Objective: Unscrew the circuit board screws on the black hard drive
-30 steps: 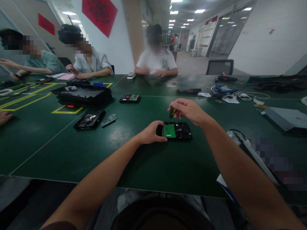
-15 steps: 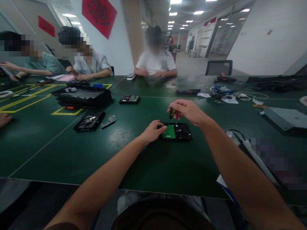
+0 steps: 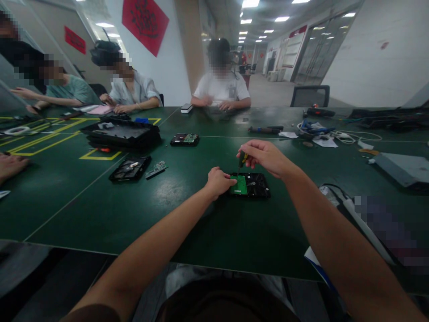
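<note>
One thumb [image 3: 232, 182] of the left hand [image 3: 217, 183] rests on the hard drive [image 3: 258, 185], presumably steadying it, clamping unclear, while the right hand [image 3: 263, 156] grips a screwdriver [image 3: 242, 157] near-upright over the circuit board [image 3: 240, 188].

Here's the black drive [image 3: 254, 185], lying flat, green circuit board [image 3: 240, 188] face-up across its left part; and above that, the screwdriver [image 3: 241, 161], dark-and-yellow handle uppermost, shaft pointing steeply down.

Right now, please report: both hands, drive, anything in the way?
Right hand holding screwdriver over green board. Left hand at drive. Drive flat on table. Possible obstruction: left thumb overlapping board's edge.
</note>
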{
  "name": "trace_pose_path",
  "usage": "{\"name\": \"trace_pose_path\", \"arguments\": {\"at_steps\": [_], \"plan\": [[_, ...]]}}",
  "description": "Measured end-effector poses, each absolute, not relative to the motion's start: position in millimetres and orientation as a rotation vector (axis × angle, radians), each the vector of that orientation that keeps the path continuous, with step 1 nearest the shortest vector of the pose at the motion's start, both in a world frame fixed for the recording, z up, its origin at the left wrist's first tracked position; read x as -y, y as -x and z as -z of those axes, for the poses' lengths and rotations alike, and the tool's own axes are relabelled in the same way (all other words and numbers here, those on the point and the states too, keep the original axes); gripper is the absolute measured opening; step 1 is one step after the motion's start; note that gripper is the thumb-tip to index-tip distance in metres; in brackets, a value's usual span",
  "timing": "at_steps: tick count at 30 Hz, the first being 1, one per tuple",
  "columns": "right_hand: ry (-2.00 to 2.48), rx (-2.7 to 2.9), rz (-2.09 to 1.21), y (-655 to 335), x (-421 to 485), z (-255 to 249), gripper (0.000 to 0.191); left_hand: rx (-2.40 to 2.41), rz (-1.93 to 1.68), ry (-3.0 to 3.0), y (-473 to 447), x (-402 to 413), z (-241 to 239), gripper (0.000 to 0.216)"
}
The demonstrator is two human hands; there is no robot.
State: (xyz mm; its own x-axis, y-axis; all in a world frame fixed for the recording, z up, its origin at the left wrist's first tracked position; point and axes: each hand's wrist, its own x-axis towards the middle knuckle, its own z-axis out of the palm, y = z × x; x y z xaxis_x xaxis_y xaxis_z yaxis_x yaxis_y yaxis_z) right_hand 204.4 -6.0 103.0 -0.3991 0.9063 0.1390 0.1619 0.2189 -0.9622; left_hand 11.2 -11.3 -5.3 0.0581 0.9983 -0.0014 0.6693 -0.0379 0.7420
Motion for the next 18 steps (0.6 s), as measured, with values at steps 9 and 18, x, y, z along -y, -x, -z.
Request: {"name": "trace_pose_path", "arguments": {"at_steps": [9, 18], "plan": [[0.988, 1.732, -1.239, -204, 6, -102, 0.026, -1.611, -0.694, -1.937, -5, 14, 3, 0.030], [0.986, 1.738, -1.246, -204, 6, -102, 0.028, -1.564, -0.778, -1.883, 3, 26, 7, 0.042]]}}
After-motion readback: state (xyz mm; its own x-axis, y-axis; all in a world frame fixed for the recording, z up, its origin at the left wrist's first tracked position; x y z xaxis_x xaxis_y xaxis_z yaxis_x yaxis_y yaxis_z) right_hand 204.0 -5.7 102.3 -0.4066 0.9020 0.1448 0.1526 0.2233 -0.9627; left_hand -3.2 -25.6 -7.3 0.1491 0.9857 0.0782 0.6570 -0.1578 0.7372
